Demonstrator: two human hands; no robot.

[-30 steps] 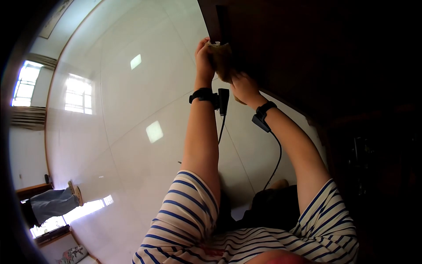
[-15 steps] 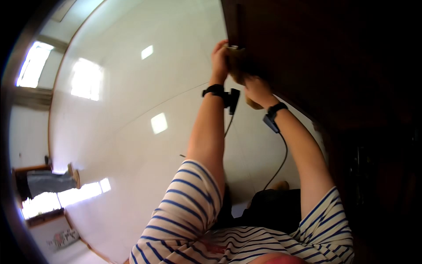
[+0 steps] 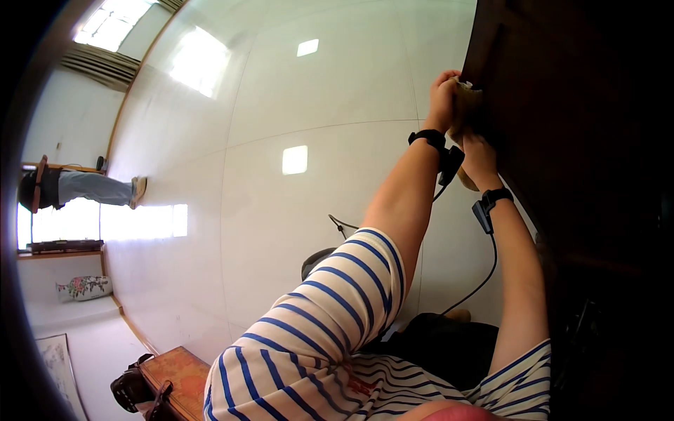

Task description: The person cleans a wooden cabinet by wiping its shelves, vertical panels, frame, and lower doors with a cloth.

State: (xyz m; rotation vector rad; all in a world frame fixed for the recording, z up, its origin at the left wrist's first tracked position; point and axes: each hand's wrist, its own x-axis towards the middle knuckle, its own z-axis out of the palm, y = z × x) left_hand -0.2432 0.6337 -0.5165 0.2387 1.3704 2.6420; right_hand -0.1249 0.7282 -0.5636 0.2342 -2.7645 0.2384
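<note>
My left hand (image 3: pixel 442 102) is closed around a crumpled tan-brown cloth (image 3: pixel 463 116) at the edge of a dark wooden piece of furniture (image 3: pixel 533 91). Just below it, my right hand (image 3: pixel 479 160) is against the same cloth, its fingers partly hidden in shadow. A tan piece hangs beneath the right hand (image 3: pixel 467 179), seemingly more of the cloth. Each wrist wears a black strap with a small device, the left one (image 3: pixel 449 165) and the right one (image 3: pixel 484 214), with cables running down.
Glossy pale floor tiles (image 3: pixel 260 203) stretch to the left. A person in jeans (image 3: pixel 95 188) is at the far left near a bright window. A floral vase (image 3: pixel 84 288) stands by the wall. An orange-brown wooden surface (image 3: pixel 179 379) with a dark bag (image 3: pixel 130 389) is at lower left.
The view has swung left, so my hands and the furniture edge appear farther right. Both hands remain on the cloth at that edge. The vase and bag show more fully.
</note>
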